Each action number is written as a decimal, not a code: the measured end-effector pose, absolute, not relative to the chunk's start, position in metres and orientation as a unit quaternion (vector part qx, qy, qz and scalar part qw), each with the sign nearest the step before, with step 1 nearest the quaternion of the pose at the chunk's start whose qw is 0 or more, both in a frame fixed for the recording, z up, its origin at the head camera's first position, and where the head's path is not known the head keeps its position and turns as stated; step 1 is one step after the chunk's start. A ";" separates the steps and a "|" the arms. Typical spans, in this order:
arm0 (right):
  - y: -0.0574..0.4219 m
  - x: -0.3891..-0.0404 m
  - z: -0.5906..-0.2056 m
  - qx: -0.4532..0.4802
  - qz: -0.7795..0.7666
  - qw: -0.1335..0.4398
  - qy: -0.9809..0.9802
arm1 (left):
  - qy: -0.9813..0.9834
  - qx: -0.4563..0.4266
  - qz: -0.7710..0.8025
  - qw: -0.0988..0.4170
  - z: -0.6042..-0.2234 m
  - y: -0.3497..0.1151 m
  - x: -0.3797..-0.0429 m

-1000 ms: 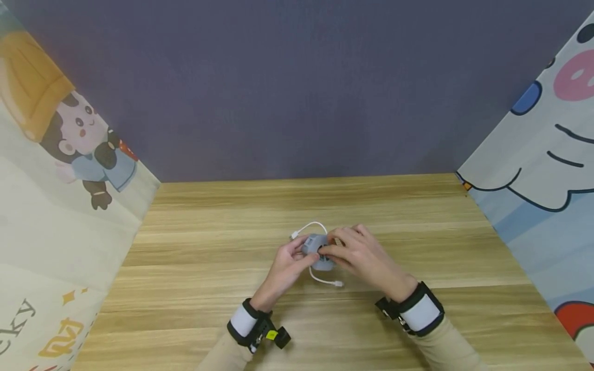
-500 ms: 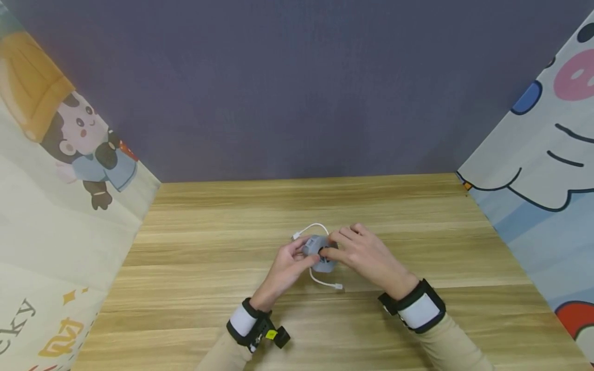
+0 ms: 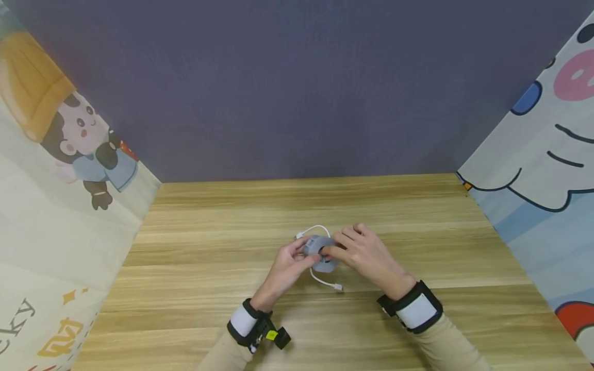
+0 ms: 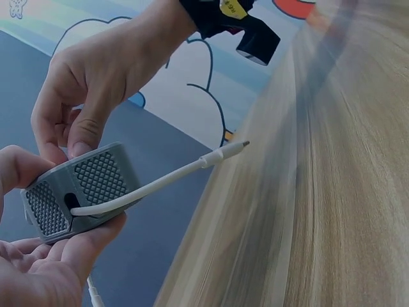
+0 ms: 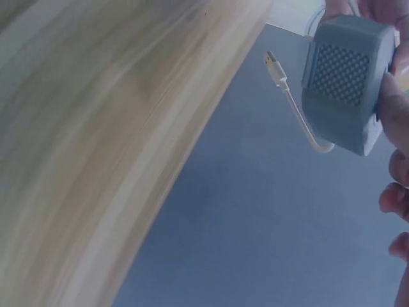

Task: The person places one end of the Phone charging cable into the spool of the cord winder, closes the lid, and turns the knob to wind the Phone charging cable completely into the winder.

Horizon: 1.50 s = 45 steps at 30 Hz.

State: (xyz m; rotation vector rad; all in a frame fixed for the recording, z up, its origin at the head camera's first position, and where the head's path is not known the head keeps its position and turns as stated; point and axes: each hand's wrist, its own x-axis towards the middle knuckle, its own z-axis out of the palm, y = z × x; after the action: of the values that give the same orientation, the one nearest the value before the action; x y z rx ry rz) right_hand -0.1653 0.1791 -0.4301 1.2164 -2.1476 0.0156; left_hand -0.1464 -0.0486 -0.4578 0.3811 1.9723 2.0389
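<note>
A grey cable winder (image 3: 317,243) with textured sides is held up over the table. My left hand (image 3: 289,265) grips it between thumb and fingers. At its central opening, my right hand (image 3: 366,255) has curled fingers on it, the thumb and a fingertip at the dark middle. White cable leaves the winder on two sides. One end carries a slim plug (image 4: 223,155), seen in the left wrist view. On the other end is a flat USB plug (image 5: 275,69), visible in the right wrist view. The inside of the winder is mostly hidden by the fingers.
Beneath the hands is a wood-grain table (image 3: 209,226). A dark blue-grey panel (image 3: 297,93) stands behind it. Printed cartoon panels flank it on the left (image 3: 55,206) and right (image 3: 547,180). Both wrists wear black and white straps with small cameras.
The far cable end has drawn slightly right, closer to the winder, and the near plug has dipped a little. The right fingers have shifted at the opening. The left hand keeps its grip.
</note>
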 end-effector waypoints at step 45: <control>0.157 -0.154 -0.449 0.364 0.118 0.369 -0.847 | 0.660 0.094 0.736 0.117 -0.464 -0.046 -0.147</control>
State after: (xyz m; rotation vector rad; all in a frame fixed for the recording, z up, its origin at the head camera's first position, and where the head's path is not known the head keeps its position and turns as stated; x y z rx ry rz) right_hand -0.1543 0.1566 -0.4488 0.9346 -2.1731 0.3024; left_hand -0.1465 -0.0457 -0.4638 0.2738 1.9318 2.1558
